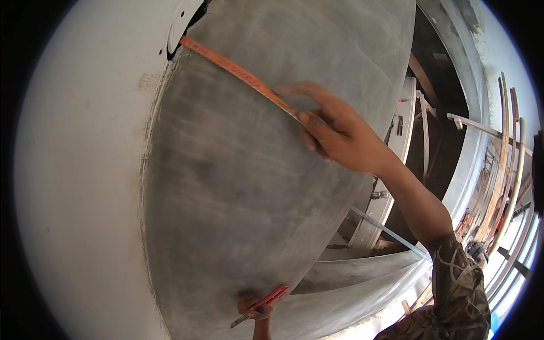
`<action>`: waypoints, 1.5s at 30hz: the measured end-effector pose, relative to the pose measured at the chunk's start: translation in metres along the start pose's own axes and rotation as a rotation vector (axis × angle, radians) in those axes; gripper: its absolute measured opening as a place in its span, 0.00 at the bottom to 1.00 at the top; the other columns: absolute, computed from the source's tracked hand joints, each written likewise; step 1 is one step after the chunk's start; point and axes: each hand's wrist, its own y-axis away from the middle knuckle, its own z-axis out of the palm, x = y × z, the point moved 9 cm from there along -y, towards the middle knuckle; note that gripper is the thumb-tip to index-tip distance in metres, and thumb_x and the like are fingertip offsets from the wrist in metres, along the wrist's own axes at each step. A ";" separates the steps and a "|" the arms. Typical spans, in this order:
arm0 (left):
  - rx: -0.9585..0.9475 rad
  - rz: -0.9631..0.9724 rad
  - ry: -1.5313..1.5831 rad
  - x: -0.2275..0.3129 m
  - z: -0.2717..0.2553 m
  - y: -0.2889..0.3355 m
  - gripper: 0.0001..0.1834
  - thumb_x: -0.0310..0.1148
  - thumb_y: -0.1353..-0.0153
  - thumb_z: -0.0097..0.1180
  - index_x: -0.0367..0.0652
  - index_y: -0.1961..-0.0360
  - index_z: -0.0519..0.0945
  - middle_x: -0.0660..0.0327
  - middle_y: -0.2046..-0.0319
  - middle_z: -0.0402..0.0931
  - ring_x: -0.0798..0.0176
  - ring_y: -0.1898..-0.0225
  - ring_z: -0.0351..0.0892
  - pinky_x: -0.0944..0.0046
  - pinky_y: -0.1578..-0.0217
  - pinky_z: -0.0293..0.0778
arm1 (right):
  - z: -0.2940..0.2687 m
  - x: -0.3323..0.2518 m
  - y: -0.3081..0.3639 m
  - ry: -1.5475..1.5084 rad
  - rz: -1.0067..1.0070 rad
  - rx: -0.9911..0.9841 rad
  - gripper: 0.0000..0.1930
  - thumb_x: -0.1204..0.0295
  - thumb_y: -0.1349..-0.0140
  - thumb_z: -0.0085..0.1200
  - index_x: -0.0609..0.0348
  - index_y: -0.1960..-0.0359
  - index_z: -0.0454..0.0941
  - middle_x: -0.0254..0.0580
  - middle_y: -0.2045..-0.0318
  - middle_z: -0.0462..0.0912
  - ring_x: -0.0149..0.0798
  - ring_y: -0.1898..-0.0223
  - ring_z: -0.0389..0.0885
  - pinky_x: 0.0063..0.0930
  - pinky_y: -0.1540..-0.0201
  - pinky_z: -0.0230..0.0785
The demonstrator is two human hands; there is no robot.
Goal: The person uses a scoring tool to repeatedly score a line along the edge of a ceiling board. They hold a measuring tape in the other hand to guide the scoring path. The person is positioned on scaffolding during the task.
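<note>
Occupying two hands (348, 139) (247, 304) are one strip (241, 72), one tool (276, 295).

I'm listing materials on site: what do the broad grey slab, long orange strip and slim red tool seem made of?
Broad grey slab: probably cement, matte, given its mottled streaks.
Long orange strip: perhaps coated metal or plastic, given its thin, marked face.
Slim red tool: maybe plastic or painted metal, from its even, bright colour.
</note>
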 end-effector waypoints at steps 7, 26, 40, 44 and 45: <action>-0.054 0.022 0.066 -0.117 0.158 -0.017 0.29 0.50 0.29 0.29 0.49 0.85 0.67 0.65 0.87 0.67 0.60 0.85 0.65 0.59 0.80 0.57 | -0.031 0.104 -0.125 0.425 -0.181 0.222 0.19 0.72 0.31 0.43 0.55 0.39 0.69 0.33 0.82 0.64 0.26 0.79 0.62 0.25 0.74 0.58; -0.026 -0.029 0.081 -0.113 0.145 -0.016 0.31 0.52 0.29 0.29 0.46 0.86 0.66 0.62 0.85 0.66 0.61 0.80 0.64 0.60 0.75 0.58 | -0.028 0.125 -0.076 0.309 -0.090 0.182 0.21 0.74 0.31 0.42 0.54 0.37 0.67 0.37 0.82 0.63 0.30 0.80 0.61 0.28 0.73 0.58; -0.099 0.047 -0.044 -0.121 0.167 -0.053 0.28 0.50 0.29 0.29 0.49 0.84 0.66 0.64 0.88 0.68 0.60 0.85 0.65 0.61 0.81 0.59 | -0.024 0.128 -0.143 0.352 -0.496 0.310 0.19 0.78 0.35 0.44 0.58 0.41 0.70 0.53 0.68 0.80 0.49 0.71 0.77 0.40 0.63 0.68; -0.098 0.066 -0.040 -0.120 0.179 -0.057 0.26 0.49 0.29 0.30 0.49 0.83 0.66 0.65 0.87 0.67 0.60 0.86 0.65 0.61 0.81 0.58 | -0.039 0.137 -0.111 0.295 -0.131 0.204 0.19 0.79 0.39 0.44 0.60 0.45 0.71 0.56 0.67 0.79 0.56 0.65 0.77 0.46 0.61 0.68; -0.099 0.084 -0.059 -0.120 0.179 -0.057 0.26 0.49 0.29 0.30 0.49 0.83 0.66 0.65 0.88 0.67 0.60 0.86 0.65 0.60 0.81 0.58 | -0.038 0.137 -0.114 0.288 -0.087 0.194 0.19 0.79 0.40 0.44 0.61 0.45 0.72 0.56 0.67 0.79 0.57 0.64 0.77 0.47 0.62 0.68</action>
